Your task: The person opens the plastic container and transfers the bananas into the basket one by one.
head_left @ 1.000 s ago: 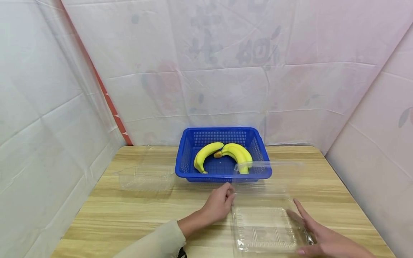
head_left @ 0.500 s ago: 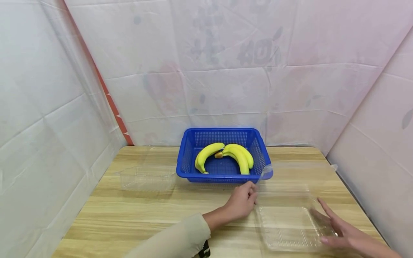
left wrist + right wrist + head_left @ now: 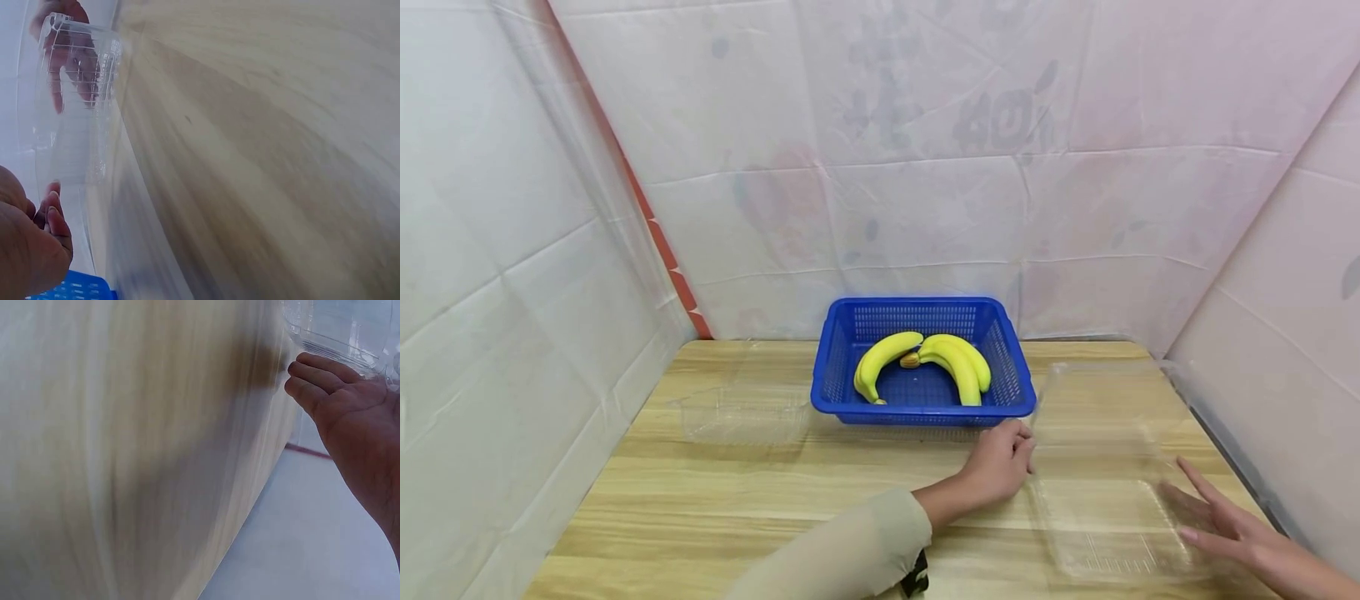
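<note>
An open clear plastic clamshell box (image 3: pixel 1105 525) lies on the wooden table (image 3: pixel 775 500) at the front right, its lid (image 3: pixel 1105 400) tilted up behind it. My left hand (image 3: pixel 1022 450) pinches the box's near-left corner with curled fingers. My right hand (image 3: pixel 1206 517) lies flat with straight fingers against the box's right side. In the left wrist view the box (image 3: pixel 72 112) stands ahead of my left fingers (image 3: pixel 53 219). The right wrist view shows my right hand (image 3: pixel 325 381) touching the box (image 3: pixel 350 325).
A blue mesh basket (image 3: pixel 917 410) stands at the back centre, holding a single banana (image 3: pixel 880 362) and a small bunch (image 3: pixel 958 362). A second clear box (image 3: pixel 741 408) sits to the basket's left. White sheeting walls in the table on three sides.
Both hands have slid the clear box to the right along the table, away from the basket's front. Its lid now leans farther back.
</note>
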Demonstrator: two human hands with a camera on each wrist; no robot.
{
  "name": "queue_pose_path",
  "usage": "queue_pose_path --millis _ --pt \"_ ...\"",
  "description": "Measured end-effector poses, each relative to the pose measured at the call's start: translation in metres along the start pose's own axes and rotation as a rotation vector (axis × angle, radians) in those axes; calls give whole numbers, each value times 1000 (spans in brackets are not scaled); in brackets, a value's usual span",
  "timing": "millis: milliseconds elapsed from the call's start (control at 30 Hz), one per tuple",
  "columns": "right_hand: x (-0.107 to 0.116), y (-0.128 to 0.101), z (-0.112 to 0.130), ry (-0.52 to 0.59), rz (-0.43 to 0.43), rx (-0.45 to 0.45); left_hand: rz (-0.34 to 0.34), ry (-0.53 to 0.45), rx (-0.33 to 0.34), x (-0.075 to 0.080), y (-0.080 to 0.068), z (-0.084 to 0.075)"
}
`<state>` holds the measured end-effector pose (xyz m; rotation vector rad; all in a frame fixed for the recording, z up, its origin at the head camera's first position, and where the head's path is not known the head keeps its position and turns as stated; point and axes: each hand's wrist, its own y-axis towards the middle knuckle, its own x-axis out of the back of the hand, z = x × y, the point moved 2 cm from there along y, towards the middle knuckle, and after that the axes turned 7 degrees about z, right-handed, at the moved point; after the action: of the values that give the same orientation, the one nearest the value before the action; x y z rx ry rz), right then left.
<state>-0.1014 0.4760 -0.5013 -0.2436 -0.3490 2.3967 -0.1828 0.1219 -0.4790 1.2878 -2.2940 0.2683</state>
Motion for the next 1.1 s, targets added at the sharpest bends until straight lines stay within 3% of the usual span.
queue_pose_path --millis 200,467,667,733,967,1100 --pt "7 -10 -4 -50 -30 12 -23 6 6 -9 7 -1" --pt "12 -12 -4 8 -24 -30 -51 -32 47 -19 19 2" --pt "16 -14 1 -189 -137 -155 -53 -95 112 -22 24 1" --pt "18 -15 -1 -201 -149 -167 -47 -116 131 -22 25 1" --pt "13 -16 -11 -347 -242 -3 -33 -194 208 -23 30 5" --pt "12 -15 -10 -311 -204 39 -28 -165 222 -24 30 6"
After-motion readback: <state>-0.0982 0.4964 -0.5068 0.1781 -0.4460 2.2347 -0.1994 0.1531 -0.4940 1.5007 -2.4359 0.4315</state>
